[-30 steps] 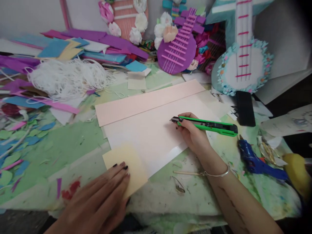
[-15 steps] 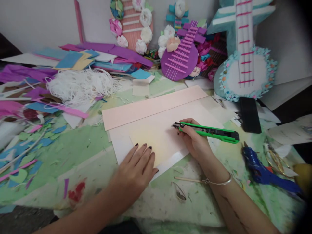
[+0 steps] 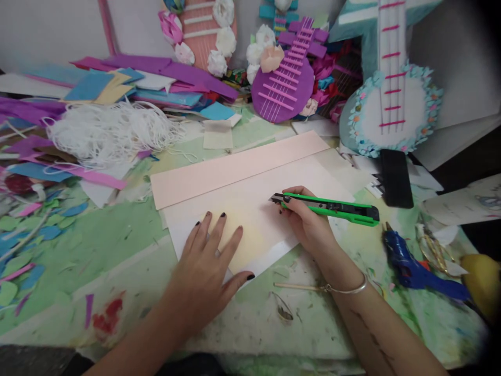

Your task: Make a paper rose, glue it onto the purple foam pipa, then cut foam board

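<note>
A white sheet (image 3: 242,196), tinted yellowish in the middle, lies flat on the paint-stained table in front of me. Over its far edge runs a long pale pink strip (image 3: 238,166) of paper or card. My left hand (image 3: 207,266) rests on the sheet's near left part, fingers spread and thumb out to the side. In my right hand (image 3: 307,219) is a green and black utility knife (image 3: 332,208), its blade tip pointing left just above or on the sheet; I cannot tell whether it touches. The palm side of that hand is hidden.
Right of my arm lie a blue glue gun (image 3: 415,266) and a black phone (image 3: 396,179). A thin wooden stick (image 3: 297,286) sits near my wrist. Farther back stand a purple paper guitar (image 3: 284,86) and a teal one (image 3: 391,104). White string (image 3: 113,130) is heaped at left among paper scraps.
The fingers of my left hand have spread apart, and the hand has slid slightly left. My right hand still holds the knife in nearly the same pose. The whole view has shifted a little.
</note>
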`<action>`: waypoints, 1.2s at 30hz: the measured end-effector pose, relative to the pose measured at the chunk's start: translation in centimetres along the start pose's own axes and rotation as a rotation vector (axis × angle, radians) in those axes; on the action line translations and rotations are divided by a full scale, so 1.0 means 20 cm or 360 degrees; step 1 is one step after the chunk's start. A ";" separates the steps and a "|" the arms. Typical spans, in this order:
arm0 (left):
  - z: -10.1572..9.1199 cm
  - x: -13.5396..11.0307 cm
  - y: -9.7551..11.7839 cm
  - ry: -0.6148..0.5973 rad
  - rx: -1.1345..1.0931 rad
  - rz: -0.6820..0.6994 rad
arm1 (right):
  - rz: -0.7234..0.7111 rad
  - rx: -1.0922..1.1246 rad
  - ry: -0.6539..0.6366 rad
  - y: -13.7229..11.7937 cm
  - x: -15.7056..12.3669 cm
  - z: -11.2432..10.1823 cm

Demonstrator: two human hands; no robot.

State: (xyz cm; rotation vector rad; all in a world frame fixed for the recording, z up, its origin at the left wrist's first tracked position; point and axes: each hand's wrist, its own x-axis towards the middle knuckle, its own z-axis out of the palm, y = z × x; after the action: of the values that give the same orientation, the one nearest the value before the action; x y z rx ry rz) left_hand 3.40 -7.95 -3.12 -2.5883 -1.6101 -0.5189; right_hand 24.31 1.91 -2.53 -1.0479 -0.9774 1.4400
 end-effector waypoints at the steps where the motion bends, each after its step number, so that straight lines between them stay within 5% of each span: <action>1: 0.00 0.00 0.00 -0.0016 0.0001 0.0009 | -0.0002 -0.0002 -0.0009 0.00 0.00 0.00; 36: 0.01 0.03 -0.01 -0.0071 -0.0038 0.0039 | -0.0049 -0.0118 -0.0029 0.01 0.00 -0.01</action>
State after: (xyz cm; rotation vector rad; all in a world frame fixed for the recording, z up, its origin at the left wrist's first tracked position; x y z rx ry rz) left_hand 3.56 -7.21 -3.22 -2.6514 -1.5930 -0.4854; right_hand 24.37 1.91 -2.74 -1.0708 -1.0621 1.3995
